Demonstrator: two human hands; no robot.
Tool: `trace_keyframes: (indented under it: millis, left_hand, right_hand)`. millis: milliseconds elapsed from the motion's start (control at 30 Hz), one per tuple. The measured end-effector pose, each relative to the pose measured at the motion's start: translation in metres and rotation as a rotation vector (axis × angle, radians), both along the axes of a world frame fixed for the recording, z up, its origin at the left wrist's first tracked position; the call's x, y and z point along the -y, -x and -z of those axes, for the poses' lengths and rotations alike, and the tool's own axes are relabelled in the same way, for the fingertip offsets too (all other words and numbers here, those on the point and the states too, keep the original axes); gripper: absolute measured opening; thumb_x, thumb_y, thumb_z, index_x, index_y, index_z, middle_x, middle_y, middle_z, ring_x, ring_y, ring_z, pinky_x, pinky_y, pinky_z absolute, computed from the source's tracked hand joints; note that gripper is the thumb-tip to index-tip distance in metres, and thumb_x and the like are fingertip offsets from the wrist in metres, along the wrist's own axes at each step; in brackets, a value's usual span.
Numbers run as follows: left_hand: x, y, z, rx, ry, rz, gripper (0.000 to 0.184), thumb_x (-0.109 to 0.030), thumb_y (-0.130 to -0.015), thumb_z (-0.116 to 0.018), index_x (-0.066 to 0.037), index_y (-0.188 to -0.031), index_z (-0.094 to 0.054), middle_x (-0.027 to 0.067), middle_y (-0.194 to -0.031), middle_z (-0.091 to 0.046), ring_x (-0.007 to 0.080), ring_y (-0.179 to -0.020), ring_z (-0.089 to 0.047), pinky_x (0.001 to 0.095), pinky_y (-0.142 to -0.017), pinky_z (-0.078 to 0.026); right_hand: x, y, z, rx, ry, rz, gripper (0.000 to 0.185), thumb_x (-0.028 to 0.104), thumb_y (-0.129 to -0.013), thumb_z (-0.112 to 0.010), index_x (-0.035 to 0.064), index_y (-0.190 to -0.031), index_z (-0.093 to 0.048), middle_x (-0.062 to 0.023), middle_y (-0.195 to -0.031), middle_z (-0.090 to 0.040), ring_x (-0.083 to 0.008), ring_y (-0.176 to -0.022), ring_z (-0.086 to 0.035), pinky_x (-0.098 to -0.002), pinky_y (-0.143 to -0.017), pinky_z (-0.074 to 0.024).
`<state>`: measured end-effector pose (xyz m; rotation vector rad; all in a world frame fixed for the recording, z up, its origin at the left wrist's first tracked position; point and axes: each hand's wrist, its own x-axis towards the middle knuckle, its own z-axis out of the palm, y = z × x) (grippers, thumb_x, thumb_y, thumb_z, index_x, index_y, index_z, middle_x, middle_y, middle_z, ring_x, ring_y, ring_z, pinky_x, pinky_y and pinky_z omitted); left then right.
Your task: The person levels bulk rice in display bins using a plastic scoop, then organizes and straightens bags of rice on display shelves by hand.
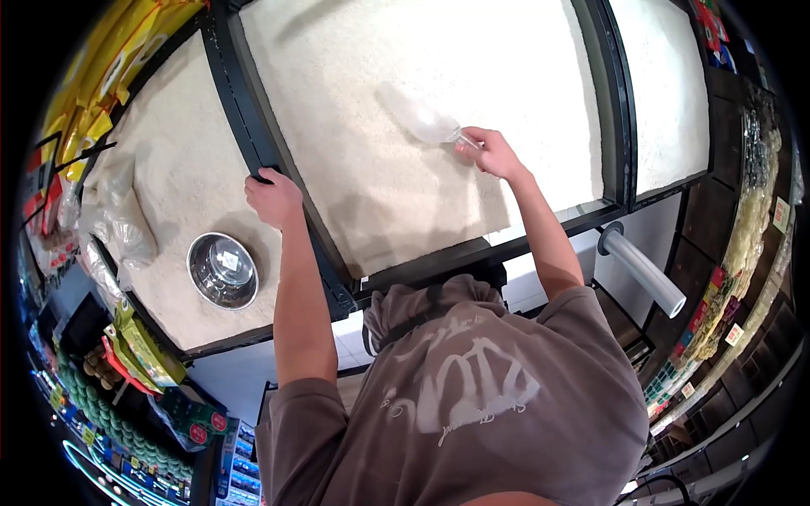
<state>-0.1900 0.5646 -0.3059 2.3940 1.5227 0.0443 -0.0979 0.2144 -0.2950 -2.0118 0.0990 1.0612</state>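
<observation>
My right hand [489, 153] is closed round the handle of a clear plastic scoop [432, 128]. The scoop's bowl points to the upper left, at the surface of the white, rice-like grain [439, 51] in the large middle bin; whether grain is in it I cannot tell. With fingers curled over it, my left hand [275, 199] grips the black divider [243, 126] between the middle and left bins. Below that hand, in the left bin, a shiny metal bowl [222, 271] rests on the grain with a small white label visible inside.
Filled plastic bags [126, 215] lie at the left bin's edge. Yellow packages [110, 59] stand at upper left. A roll of clear plastic bags [645, 271] sticks out below the right bin [666, 93]. Shelves of packaged goods [726, 312] line the right side.
</observation>
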Motion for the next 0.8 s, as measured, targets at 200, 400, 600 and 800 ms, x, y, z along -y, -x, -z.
trace_keyframes:
  millis: [200, 400, 600, 800]
  left_hand:
    - [0.000, 0.000, 0.001, 0.013, -0.007, -0.015, 0.041, -0.038, -0.091, -0.034, -0.001, -0.103, -0.051, 0.0143, -0.108, -0.055, 0.0327, -0.104, -0.051, 0.0476, -0.081, -0.046]
    - [-0.001, 0.000, 0.004, 0.009, -0.017, -0.021, 0.039, -0.036, -0.091, -0.037, -0.002, -0.101, -0.052, 0.0141, -0.105, -0.056, 0.0328, -0.102, -0.052, 0.0475, -0.080, -0.046]
    - [0.002, -0.002, -0.002, 0.006, 0.019, -0.035, 0.040, -0.036, -0.090, -0.037, -0.002, -0.103, -0.052, 0.0141, -0.106, -0.056, 0.0327, -0.102, -0.052, 0.0475, -0.081, -0.046]
    - [0.000, 0.000, 0.002, 0.048, 0.018, -0.016, 0.041, -0.037, -0.090, -0.037, -0.001, -0.104, -0.052, 0.0149, -0.105, -0.056, 0.0329, -0.101, -0.051, 0.0465, -0.081, -0.046]
  right_hand:
    - [0.002, 0.011, -0.025, 0.334, 0.194, -0.325, 0.039, 0.033, -0.083, -0.062, 0.0078, -0.113, -0.059, -0.0147, -0.090, -0.066, -0.0274, -0.081, -0.064, -0.0369, -0.070, -0.0496]
    - [0.015, -0.006, -0.014, 0.537, 0.223, -0.716, 0.036, 0.032, -0.087, -0.057, 0.0105, -0.115, -0.054, -0.0098, -0.105, -0.063, -0.0274, -0.085, -0.064, -0.0385, -0.073, -0.0512]
    - [0.023, -0.073, 0.001, 0.733, 0.441, -0.417, 0.039, 0.028, -0.087, -0.059, 0.0085, -0.120, -0.050, -0.0112, -0.097, -0.063, -0.0276, -0.083, -0.064, -0.0373, -0.070, -0.0519]
    - [-0.012, -0.030, -0.022, 0.498, 0.218, -0.698, 0.038, 0.028, -0.084, -0.063, 0.0071, -0.114, -0.056, -0.0116, -0.093, -0.063, -0.0255, -0.077, -0.063, -0.0366, -0.067, -0.0502]
